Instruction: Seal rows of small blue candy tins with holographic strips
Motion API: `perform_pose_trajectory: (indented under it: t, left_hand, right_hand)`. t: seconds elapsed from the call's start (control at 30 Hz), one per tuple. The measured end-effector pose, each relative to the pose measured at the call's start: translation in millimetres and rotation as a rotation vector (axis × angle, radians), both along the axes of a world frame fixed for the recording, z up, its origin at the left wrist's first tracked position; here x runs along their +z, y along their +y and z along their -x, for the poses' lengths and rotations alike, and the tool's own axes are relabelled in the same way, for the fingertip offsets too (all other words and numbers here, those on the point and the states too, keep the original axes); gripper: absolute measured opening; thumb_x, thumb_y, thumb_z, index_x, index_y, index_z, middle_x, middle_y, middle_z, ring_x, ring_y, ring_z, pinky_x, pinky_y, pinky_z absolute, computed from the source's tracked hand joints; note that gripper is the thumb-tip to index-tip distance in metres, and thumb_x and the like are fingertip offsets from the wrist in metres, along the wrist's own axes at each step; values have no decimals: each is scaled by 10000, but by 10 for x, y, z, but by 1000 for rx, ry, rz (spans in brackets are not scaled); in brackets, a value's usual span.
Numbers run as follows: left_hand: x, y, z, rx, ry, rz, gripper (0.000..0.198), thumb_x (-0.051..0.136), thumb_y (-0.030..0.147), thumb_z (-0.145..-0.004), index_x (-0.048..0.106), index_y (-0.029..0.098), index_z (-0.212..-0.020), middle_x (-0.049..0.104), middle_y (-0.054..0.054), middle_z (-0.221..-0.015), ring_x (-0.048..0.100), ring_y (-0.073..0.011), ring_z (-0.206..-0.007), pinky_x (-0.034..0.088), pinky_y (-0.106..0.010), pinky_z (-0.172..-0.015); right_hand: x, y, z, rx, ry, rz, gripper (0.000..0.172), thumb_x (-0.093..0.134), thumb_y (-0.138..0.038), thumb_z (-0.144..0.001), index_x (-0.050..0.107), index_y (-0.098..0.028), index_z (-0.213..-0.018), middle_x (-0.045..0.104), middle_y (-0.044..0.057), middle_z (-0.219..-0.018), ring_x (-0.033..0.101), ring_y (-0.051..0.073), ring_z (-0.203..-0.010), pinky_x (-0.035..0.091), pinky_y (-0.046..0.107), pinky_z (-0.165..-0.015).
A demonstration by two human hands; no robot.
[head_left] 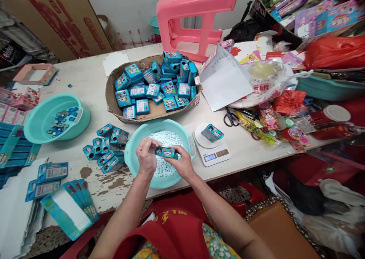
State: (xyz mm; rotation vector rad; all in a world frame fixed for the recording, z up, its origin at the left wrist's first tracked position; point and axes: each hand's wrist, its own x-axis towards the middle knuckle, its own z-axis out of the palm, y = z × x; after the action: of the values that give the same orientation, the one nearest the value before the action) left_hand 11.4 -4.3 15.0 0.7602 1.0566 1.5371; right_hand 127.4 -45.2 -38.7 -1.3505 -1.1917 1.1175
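Observation:
Above a turquoise basin (131, 164) of small pale candies (165, 170), my right hand (184, 164) grips a small blue candy box (165, 152) with a round hole at its left end. My left hand (146, 155) is closed right at that end, its fingertips pinched together; what they hold, if anything, is hidden. On a white digital scale (218, 156) to the right rests another blue box (212, 132). Several boxes with open round holes (105, 145) stand in a cluster left of the basin.
A cardboard tray (154, 112) behind the basin holds many blue boxes. At left stands a turquoise bowl (57, 133) with small round metallic pieces (62, 121). Scissors (230, 117) and clutter lie right, a pink stool (188, 15) at the back, flat cartons (67, 209) front left.

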Motion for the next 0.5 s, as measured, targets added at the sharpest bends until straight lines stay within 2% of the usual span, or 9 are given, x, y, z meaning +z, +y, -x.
perform_pose_trajectory:
  t: [0.13, 0.23, 0.3, 0.37, 0.43, 0.5]
  left_hand:
    - [-53, 58, 72, 33, 27, 66, 243, 562, 326, -788, 496, 160, -623, 482, 21, -580, 546, -117, -590, 482, -282, -672]
    - [-239, 108, 221, 38, 147, 228, 280, 609, 398, -733, 493, 160, -641, 479, 31, -587, 513, -103, -568, 485, -262, -637]
    - [-420, 109, 330, -90, 339, 373, 323, 633, 447, -695, 502, 158, -640, 498, 22, -603, 507, -110, -573, 470, -247, -601]
    - [-600, 71, 406, -293, 594, 458, 340, 615, 483, -699, 517, 162, -646, 522, 8, -618, 517, -129, -590, 444, -241, -582]
    - [-747, 0, 417, -478, 866, 452, 329, 552, 496, -747, 539, 175, -676, 552, -7, -648, 528, -153, -614, 425, -254, -589]
    - [-857, -81, 357, -606, 1104, 370, 311, 475, 478, -802, 566, 190, -728, 595, -30, -733, 552, -185, -682, 428, -282, -636]
  right_hand:
    - [45, -51, -83, -9, 22, 5, 357, 752, -274, -635, 645, -208, -969, 627, 21, -943, 583, 182, -886, 460, 316, -814]
    - [175, -199, -294, -14, 62, 26, 379, 774, -279, -619, 644, -205, -967, 630, 26, -952, 588, 189, -902, 469, 319, -820]
    - [293, -346, -528, -52, 103, 54, 395, 783, -278, -614, 639, -205, -974, 634, 31, -964, 596, 195, -907, 477, 324, -821]
    - [387, -494, -835, -140, 141, 83, 407, 779, -265, -626, 625, -204, -998, 643, 34, -967, 609, 194, -891, 487, 328, -811]
    - [403, -598, -1203, -321, 140, 80, 413, 768, -251, -640, 609, -198, -1018, 654, 33, -945, 620, 182, -852, 497, 329, -791]
    - [309, -627, -1610, -595, 81, 25, 419, 766, -252, -635, 601, -182, -1014, 659, 30, -906, 622, 169, -812, 502, 336, -785]
